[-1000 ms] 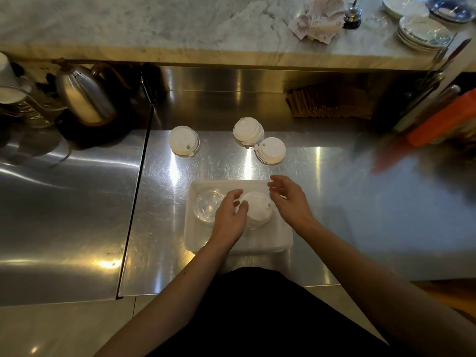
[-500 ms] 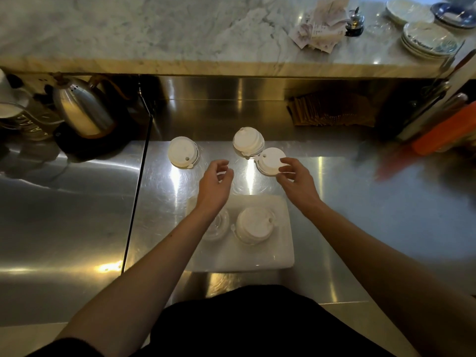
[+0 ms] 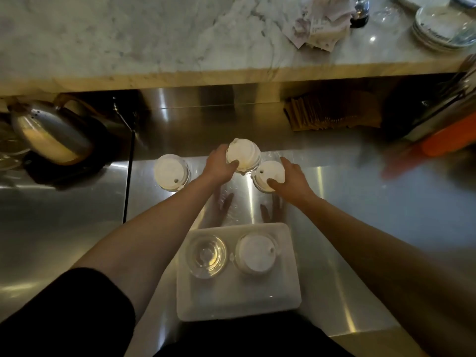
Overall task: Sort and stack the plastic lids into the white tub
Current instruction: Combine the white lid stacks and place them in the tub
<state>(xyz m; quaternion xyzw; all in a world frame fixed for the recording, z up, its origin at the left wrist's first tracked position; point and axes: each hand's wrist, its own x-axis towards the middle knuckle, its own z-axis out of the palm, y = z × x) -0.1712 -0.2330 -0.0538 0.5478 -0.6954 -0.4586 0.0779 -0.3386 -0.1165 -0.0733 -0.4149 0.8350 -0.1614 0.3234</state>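
I find both hands forward over the steel bench (image 3: 360,228), beyond the white tub (image 3: 231,300). The left hand (image 3: 219,168) grips the middle stack of white lids (image 3: 243,155), with fingers curled round its far left side and the thumb on its near edge. The right hand (image 3: 293,179) grips the right stack of white lids (image 3: 268,172), with the thumb pressed on the top lid and the fingers wrapped behind it. These two stacks stand just beside each other. I cannot tell whether they touch, nor whether either is lifted off the bench.

A third stack of white lids (image 3: 170,172) stands to the left on the bench, apart from both hands, with its sip hole towards me.

The tub sits nearest me at the bench's front edge. I count two piles inside it, side by side against its far wall: clear lids (image 3: 206,253) on the left and white lids (image 3: 255,255) on the right. The near half of the tub floor is bare.

I also note a steel kettle (image 3: 51,135) at far left and a row of brown paper items (image 3: 332,114) under the marble counter (image 3: 128,34). On that counter are crumpled paper slips (image 3: 319,24) and stacked plates (image 3: 443,29). An orange object (image 3: 450,139) at right is too blurred to identify.
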